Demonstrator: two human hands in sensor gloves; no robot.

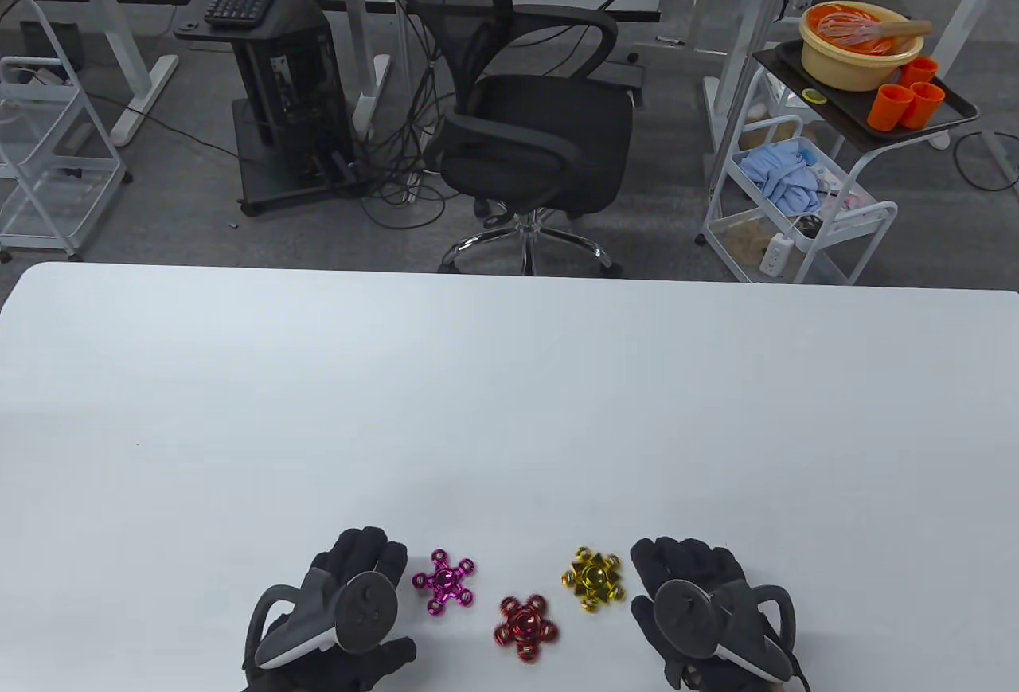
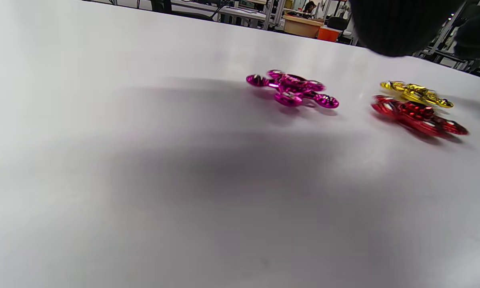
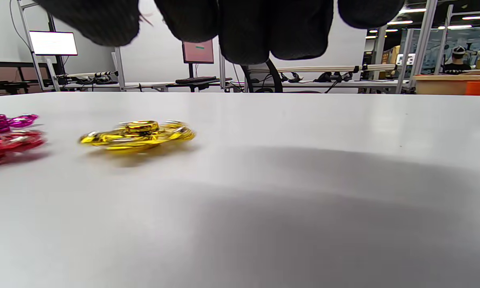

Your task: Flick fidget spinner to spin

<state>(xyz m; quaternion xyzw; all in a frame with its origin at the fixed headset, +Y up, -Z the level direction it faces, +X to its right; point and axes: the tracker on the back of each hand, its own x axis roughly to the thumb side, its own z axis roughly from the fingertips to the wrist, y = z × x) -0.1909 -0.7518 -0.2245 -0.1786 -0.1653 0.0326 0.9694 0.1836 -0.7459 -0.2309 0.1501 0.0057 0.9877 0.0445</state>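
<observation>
On the smooth white bench [image 1: 509, 405], your left hand [image 1: 334, 612] and right hand [image 1: 704, 604] lie spread and holding nothing at the bottom of the frame beside three closely grouped spinners, so a hard flick at the yellow spinner [image 1: 593, 578] could skid it into the red spinner [image 1: 527, 627].

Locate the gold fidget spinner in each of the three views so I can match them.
Table view: gold fidget spinner near the bottom edge, right of centre, just left of the right hand.
Left wrist view: far right, upper part, just behind the red fidget spinner.
Right wrist view: left of centre, flat on the table.
Shared landmark: the red spinner beside it.
</observation>
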